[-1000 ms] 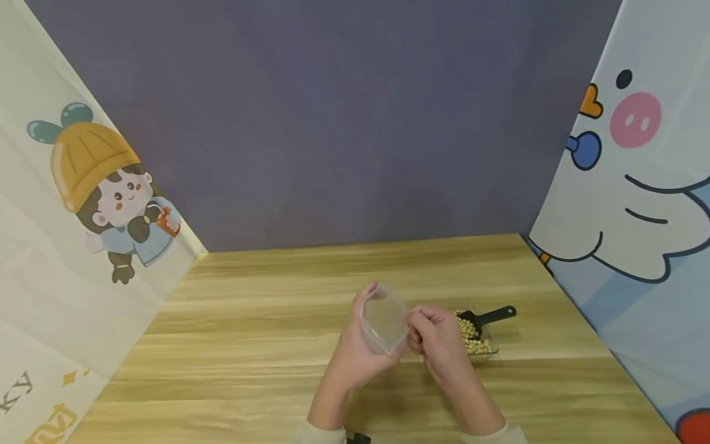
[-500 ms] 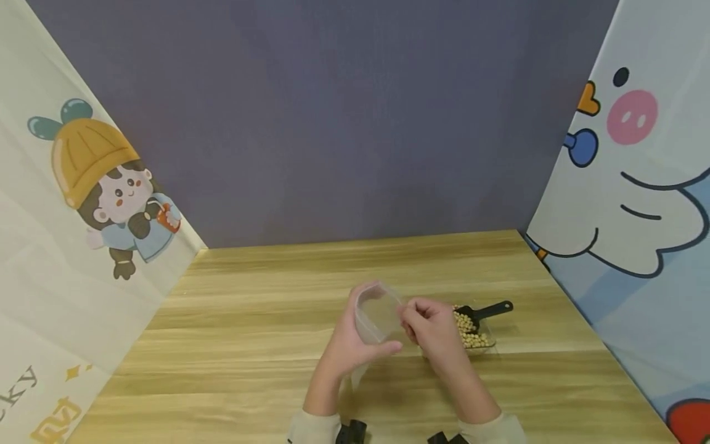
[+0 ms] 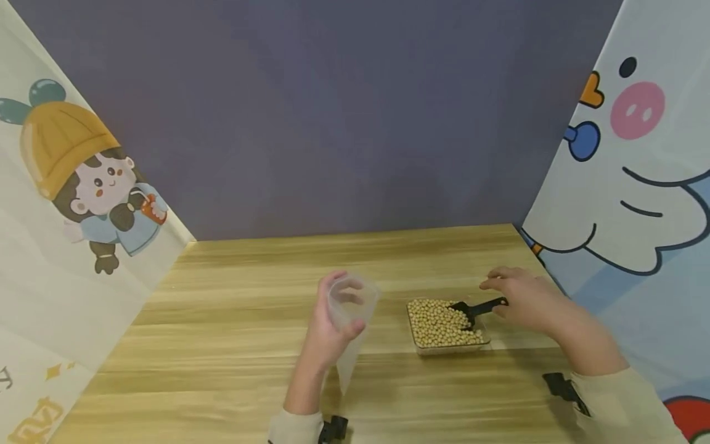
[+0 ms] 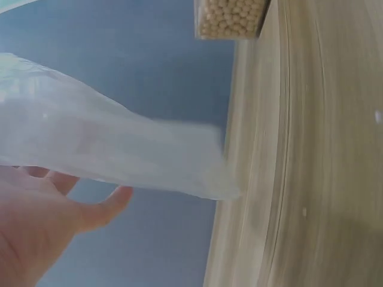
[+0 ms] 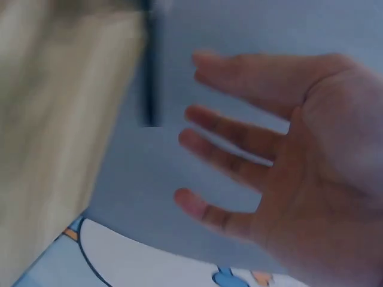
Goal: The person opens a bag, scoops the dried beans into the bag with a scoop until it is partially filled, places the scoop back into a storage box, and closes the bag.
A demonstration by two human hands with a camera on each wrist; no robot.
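Note:
My left hand holds a translucent plastic bag, fingers and thumb curved round its opened mouth. The bag's lower end tapers to a corner and hangs down above the table; nothing shows inside it. To the right sits a clear rectangular container filled with pale yellow soybeans. A black scoop lies in the beans, its handle sticking out over the right rim. Close by that handle is my right hand, and in the right wrist view its fingers are spread, with a gap to the blurred handle.
The wood-grain table ends at a dark grey panel behind. Printed cartoon sheets flank it, one on the left and one on the right. Black straps show at both wrists.
My right hand has let go of the bag's edge and moved right to beside the scoop handle, its fingers opening. My left hand has shifted slightly left with the bag. The container now shows fully.

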